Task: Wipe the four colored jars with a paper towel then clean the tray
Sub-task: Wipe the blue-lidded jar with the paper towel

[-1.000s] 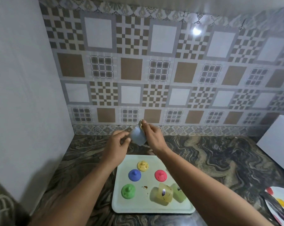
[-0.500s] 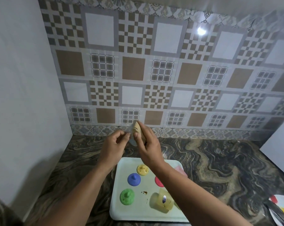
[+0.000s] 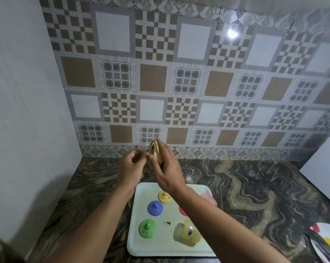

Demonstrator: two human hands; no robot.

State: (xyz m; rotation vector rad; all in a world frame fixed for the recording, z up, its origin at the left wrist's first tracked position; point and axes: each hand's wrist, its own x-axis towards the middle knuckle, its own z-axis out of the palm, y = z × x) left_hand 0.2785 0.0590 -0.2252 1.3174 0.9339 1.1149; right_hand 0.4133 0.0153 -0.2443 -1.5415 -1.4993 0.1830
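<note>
we held a jar [image 3: 151,165] raised between both hands, left hand [image 3: 131,168] pinching its side, right hand [image 3: 167,168] pressing the paper towel [image 3: 155,149] against it, above the tray [image 3: 141,192].

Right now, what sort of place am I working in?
Most likely a home kitchen corner: a marbled stone countertop, a patterned tiled backsplash behind it, and a tray of coloured jar lids on the counter.

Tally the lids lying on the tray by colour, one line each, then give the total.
Yellow lid: 1
Blue lid: 1
Green lid: 1
Red lid: 1, mostly hidden behind the right forearm
Total: 4 lids on the tray
</note>
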